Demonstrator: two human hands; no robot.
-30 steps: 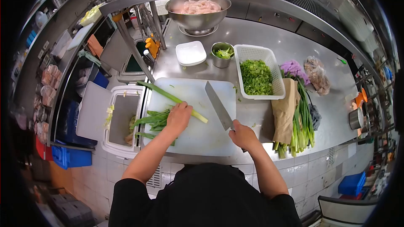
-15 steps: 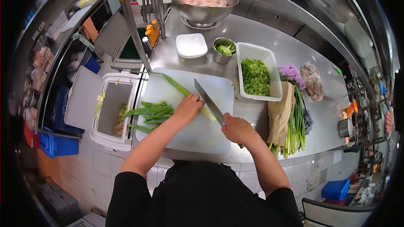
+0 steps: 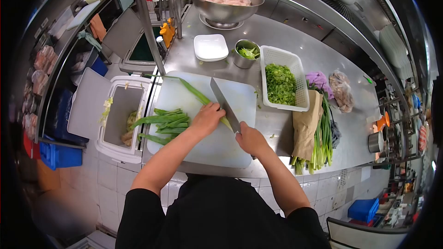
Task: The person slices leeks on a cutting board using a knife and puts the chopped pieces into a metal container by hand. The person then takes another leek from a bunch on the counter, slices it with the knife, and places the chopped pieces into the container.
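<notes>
My left hand (image 3: 207, 120) presses a long green onion stalk (image 3: 196, 92) onto the white cutting board (image 3: 214, 154), fingers curled over it. The stalk lies slantwise, its green leaf toward the far left and its pale end toward my right hand. My right hand (image 3: 252, 139) is closed round the handle of a large kitchen knife (image 3: 224, 103). The blade points away from me and lies close along the stalk's right side, by my left fingertips; whether it touches the stalk I cannot tell. Cut green onion leaves (image 3: 171, 122) are piled left of my left hand.
A white basket (image 3: 302, 85) of chopped greens, a metal cup (image 3: 244, 60) and white dishes (image 3: 211, 47) stand beyond the board. Paper-wrapped green onions (image 3: 308, 124) lie right. A metal bowl (image 3: 228, 11) of pale meat sits far back. An open bin (image 3: 121, 115) is left.
My right hand and the knife have moved a little left, bringing the blade closer to the stalk and my left hand. A blurred dark shape has appeared at the lower left.
</notes>
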